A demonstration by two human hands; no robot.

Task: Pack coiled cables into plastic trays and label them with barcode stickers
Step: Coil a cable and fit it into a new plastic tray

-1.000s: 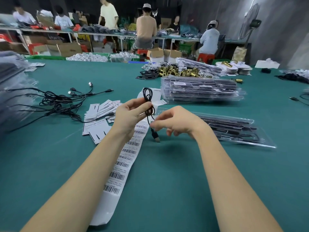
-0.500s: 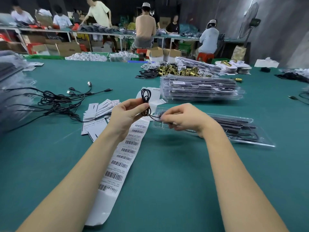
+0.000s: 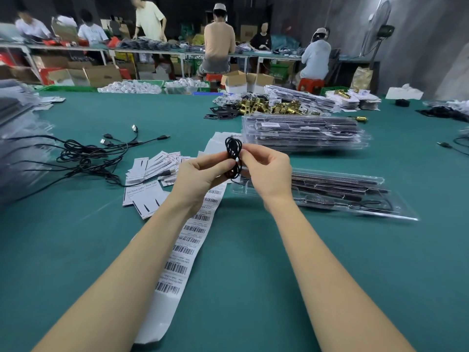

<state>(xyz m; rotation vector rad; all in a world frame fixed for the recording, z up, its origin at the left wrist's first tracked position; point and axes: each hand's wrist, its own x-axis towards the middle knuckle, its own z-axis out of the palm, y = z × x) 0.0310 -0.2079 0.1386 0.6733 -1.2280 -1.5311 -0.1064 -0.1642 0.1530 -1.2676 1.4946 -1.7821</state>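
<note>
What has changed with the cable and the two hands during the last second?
The right hand left the hanging plug end, rose, and now pinches the cable beside the left hand. The loose tail has been gathered into the coil. The left hand kept its grip throughout. The sticker strip, the open tray and the table stayed as they were.

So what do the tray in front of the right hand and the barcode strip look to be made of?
Tray: thin clear plastic, glossy; contents show through and the edges glint. Barcode strip: matte white paper, likely label stock; it lies flat with a slight curl.
</note>
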